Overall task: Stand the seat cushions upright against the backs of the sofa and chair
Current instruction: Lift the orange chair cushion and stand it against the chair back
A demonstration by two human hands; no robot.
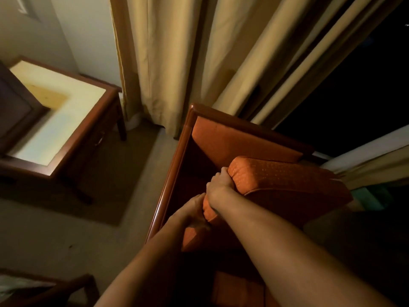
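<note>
Head view: orange seat cushion (287,180), tilted in the wooden chair (174,169), long axis running right from the hands toward the chair back (239,140). Right hand (218,185) fingers clamp its near-left corner; left hand (194,209), lower and nearer, grips the same edge.

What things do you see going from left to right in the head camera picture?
Wooden side table with pale top → left hand → right hand → orange dotted seat cushion → dark window.
</note>
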